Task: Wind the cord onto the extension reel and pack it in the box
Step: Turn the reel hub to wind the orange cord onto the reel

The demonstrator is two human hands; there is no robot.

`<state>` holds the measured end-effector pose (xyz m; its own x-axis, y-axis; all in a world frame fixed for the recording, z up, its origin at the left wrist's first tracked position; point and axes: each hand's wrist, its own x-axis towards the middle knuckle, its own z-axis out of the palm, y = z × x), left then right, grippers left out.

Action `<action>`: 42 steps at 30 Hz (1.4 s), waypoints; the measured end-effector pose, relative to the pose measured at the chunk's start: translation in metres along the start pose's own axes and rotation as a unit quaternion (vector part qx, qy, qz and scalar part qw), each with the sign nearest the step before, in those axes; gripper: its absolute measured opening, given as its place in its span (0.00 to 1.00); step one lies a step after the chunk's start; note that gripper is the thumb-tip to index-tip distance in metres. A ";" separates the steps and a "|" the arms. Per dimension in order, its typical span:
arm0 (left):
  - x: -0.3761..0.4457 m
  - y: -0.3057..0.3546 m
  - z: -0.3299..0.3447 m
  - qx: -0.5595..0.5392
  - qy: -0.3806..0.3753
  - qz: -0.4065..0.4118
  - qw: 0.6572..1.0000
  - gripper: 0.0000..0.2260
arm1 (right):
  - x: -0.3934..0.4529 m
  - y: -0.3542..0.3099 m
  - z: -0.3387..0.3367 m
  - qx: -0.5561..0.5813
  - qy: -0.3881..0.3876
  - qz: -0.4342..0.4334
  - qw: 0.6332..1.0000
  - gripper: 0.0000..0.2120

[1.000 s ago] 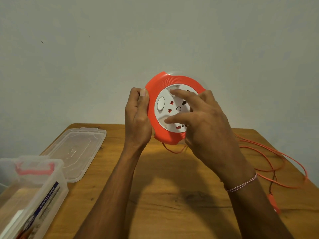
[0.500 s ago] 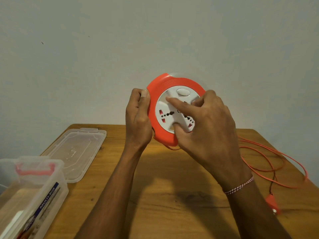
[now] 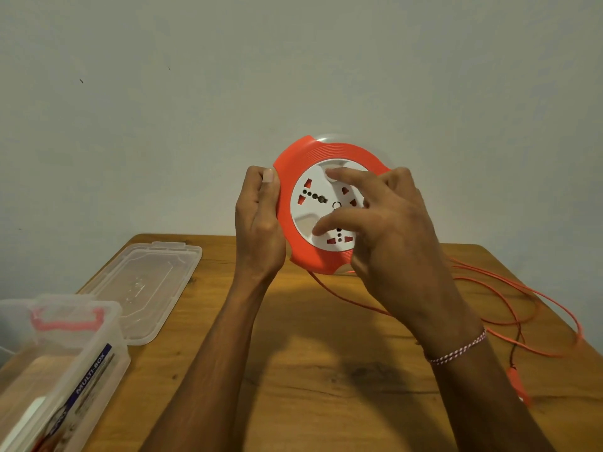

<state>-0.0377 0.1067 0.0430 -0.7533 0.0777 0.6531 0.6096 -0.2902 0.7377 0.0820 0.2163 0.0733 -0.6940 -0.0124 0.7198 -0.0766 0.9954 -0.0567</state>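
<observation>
I hold a round orange extension reel (image 3: 295,246) upright above the table, its white socket face (image 3: 310,210) turned toward me. My left hand (image 3: 259,223) grips the reel's left rim. My right hand (image 3: 391,230) lies spread over the socket face, with index fingertip and thumb pressing on it. An orange cord (image 3: 509,298) runs from under the reel, passes behind my right wrist and lies in loose loops on the right of the table. Its orange plug (image 3: 517,384) rests by my right forearm.
A clear plastic box (image 3: 98,360) with a pink handle and a "MULTI-BOX" label stands open at the front left of the wooden table (image 3: 326,370). Its clear lid (image 3: 143,285) lies flat just behind it. A plain wall rises behind the table.
My right hand has turned the white socket face; its round button went from the left to the top. The plug has slid a little along the table. My left hand stayed put.
</observation>
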 end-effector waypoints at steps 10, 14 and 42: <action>-0.001 0.000 0.000 -0.004 -0.008 0.002 1.000 0.09 | -0.003 -0.003 0.007 -0.071 -0.014 0.027 0.997 0.33; -0.002 0.000 0.001 -0.009 -0.022 0.000 1.000 0.09 | -0.005 -0.005 0.009 -0.061 0.039 0.079 0.994 0.30; -0.002 -0.002 0.002 0.017 -0.014 0.010 1.000 0.10 | -0.002 -0.002 0.005 -0.055 -0.018 0.044 0.997 0.29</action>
<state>-0.0370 0.1088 0.0407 -0.7337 0.0986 0.6723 0.6334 -0.2589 0.7292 0.0801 0.2135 0.0691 -0.7201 0.0738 0.6899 0.0637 0.9972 -0.0401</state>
